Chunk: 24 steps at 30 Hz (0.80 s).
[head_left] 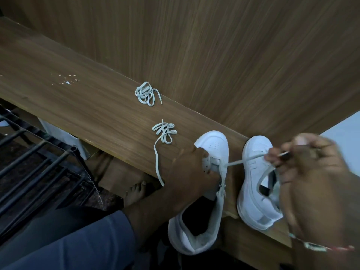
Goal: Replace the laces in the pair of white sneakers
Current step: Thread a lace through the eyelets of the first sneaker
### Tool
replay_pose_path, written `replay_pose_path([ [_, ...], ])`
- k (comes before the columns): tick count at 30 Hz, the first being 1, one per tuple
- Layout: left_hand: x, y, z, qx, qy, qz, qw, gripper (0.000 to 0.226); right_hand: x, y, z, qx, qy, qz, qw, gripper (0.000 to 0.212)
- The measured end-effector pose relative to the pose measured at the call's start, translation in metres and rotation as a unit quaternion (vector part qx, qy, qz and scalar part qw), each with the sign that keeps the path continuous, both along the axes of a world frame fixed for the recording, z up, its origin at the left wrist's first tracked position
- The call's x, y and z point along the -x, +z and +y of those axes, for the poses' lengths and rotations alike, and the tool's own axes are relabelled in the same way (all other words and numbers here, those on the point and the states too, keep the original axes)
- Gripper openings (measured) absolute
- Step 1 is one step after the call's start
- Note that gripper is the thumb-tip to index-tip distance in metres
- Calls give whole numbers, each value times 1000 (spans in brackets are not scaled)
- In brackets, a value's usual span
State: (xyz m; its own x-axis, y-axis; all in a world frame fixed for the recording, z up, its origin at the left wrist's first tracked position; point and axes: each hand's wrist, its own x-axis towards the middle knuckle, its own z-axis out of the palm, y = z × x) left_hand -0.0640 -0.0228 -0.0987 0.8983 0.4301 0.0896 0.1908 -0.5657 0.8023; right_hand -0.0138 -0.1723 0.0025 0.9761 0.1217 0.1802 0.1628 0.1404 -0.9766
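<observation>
Two white sneakers lie on a narrow wooden ledge [81, 98], toes pointing away from me. My left hand [187, 168] grips the left sneaker [212, 145] around its eyelet area. My right hand [303, 162], raised above the right sneaker [255, 191], pinches the end of a white lace [243, 160] that runs taut from the left sneaker's eyelets. A loose lace [164, 133] lies bunched on the ledge, its tail trailing under my left wrist. Another bundled lace [146, 93] lies farther back.
A wood-grain wall panel [233, 55] rises right behind the ledge. Below the ledge at left stand a black metal grille [39, 152] and a white box [62, 135]. A bare foot [134, 193] and a grey trouser leg [78, 240] show underneath.
</observation>
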Motion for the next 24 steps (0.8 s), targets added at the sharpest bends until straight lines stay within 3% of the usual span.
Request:
replay_pose_path([
  [2,0,0,-2,-5,-3,4,1000,49,5,-18,7,173,12,18,985,26],
  [4,0,-1,-3,-3,-3,8,1000,49,7,-46,12,389,50,-4,920,28],
  [6,-1,-1,-4,10,2,9,1000,47,8,-65,14,529,45,-56,845,27],
  [11,-2,-2,-2,27,1,16,999,43,3,-78,18,571,15,-76,818,24],
  [16,-1,0,-1,40,4,8,999,51,-3,-83,15,515,26,-56,855,24],
  [18,0,1,-1,43,5,-1,999,52,-6,-87,14,499,24,-46,865,15],
  [24,-1,-1,1,36,5,14,999,41,-8,-92,16,520,42,-59,851,17],
])
